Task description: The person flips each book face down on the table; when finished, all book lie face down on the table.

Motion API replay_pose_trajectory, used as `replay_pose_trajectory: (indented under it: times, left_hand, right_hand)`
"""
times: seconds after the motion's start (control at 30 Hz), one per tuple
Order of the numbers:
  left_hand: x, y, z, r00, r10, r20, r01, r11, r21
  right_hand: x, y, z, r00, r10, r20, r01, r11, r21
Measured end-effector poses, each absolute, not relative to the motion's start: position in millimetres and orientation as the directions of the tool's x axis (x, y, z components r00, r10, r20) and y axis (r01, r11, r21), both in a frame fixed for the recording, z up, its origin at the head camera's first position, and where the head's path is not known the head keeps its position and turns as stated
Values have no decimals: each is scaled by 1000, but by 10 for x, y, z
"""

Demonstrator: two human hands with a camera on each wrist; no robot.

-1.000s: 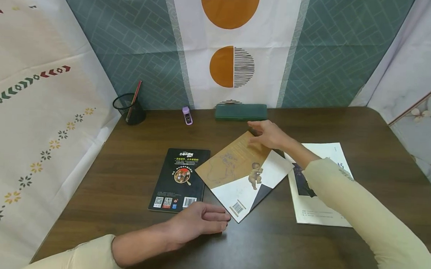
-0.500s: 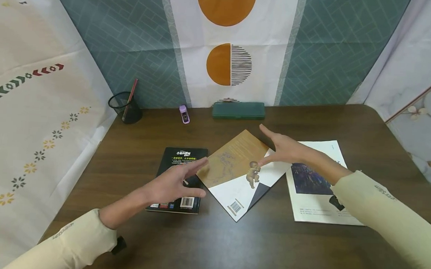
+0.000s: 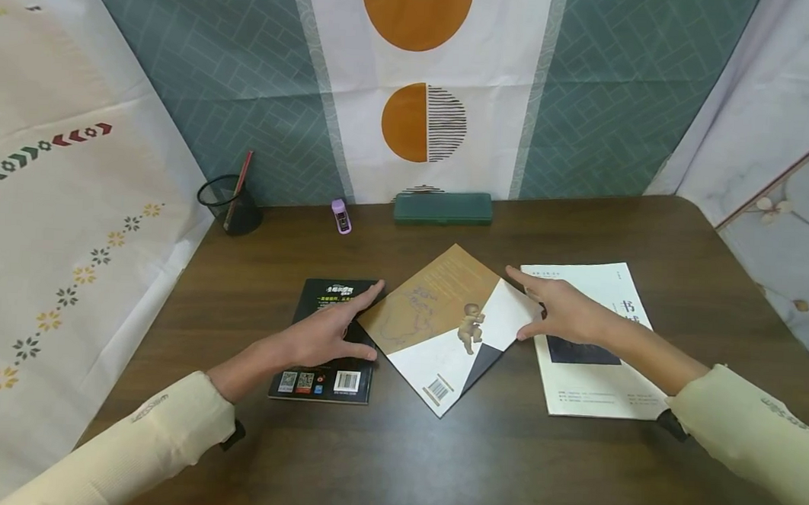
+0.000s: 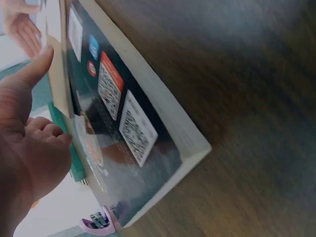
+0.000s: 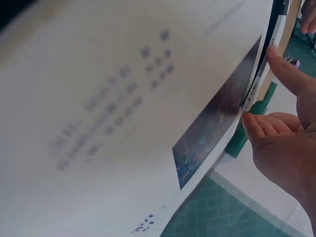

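A tan-and-white book (image 3: 418, 310) with a cherub picture lies turned at an angle in the middle of the table. My left hand (image 3: 321, 335) hovers over the black book (image 3: 322, 385), thumb and fingers spread, its fingertips near the tan book's left corner. Thumb and fingers of my right hand (image 3: 571, 311) stand apart around the tan book's right corner; in the right wrist view the thumb lies along that book's edge (image 5: 254, 91). Under the right hand and forearm is a white book (image 3: 596, 388) with a dark picture, partly hidden.
Along the back of the table (image 3: 393, 465) are a green case (image 3: 443, 209), a small purple item (image 3: 341, 216) and a black mesh pen cup (image 3: 243, 215) holding a red pencil (image 3: 240, 183). Patterned cloth (image 3: 262, 85) hangs behind and at the sides.
My right hand has come from the tan book's top edge to its right corner. My left hand has moved from the bottom edge up and left over the black book.
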State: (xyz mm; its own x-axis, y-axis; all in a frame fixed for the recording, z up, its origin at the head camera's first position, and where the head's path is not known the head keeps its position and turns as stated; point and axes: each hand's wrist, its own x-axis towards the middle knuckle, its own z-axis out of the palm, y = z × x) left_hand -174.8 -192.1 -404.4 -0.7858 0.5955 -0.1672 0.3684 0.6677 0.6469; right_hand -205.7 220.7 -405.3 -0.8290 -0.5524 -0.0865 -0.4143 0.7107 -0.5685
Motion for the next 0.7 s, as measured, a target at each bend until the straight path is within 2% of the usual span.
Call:
replay_pose_trajectory:
  times: [0.2,0.7]
  left_hand:
    - [-1822,-1960,-4116,-773,625,-108,473,682,559]
    - [-1826,-1934,-4166,-761,648,25,592,678,436]
  right_hand:
    - [-1968,2215,-4090,-872,-488,-45,-390,745,-541]
    - [-1916,2200,-4135,-916,-400,21,-347,766,-542]
